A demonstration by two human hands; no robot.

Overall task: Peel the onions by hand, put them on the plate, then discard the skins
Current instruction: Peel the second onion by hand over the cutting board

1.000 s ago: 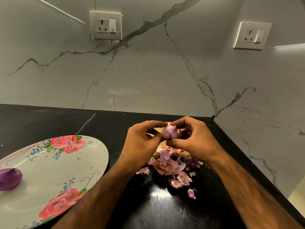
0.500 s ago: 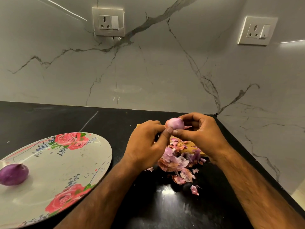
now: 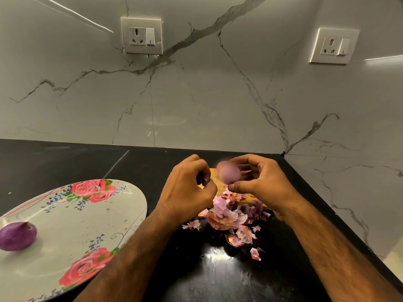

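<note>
A small onion (image 3: 229, 172), pale pink-purple and blurred, sits in the grip of your right hand (image 3: 263, 182), raised above the counter near the back corner. Your right forearm comes in from the lower right, with the palm turned toward the left. The fingers arch over the top of the onion and the thumb closes in beneath it, so this hand is clamped round it.

Your left hand (image 3: 187, 192) is just beside the onion on its left, its back toward the camera, with the forearm rising from the bottom edge. The fingers are curled in toward the palm and the thumb tip points at the onion. A narrow gap separates this hand from the onion. You cannot tell whether the curled fingers pinch a scrap of skin or nothing at all.

Under both hands lies a loose heap of onion skins (image 3: 229, 214), pink, purple and brown. It spills toward you over the black counter (image 3: 65, 162), with a few flakes lying apart from it. A tan board (image 3: 214, 174) shows under the heap's far side.

To the left, well apart from your hands, a pale plate (image 3: 76, 225) printed with red roses rests on the counter. A purple onion (image 3: 17, 236) lies near its left edge. Behind, a white marble wall (image 3: 207, 94) with grey veins carries two sockets (image 3: 141, 35).
</note>
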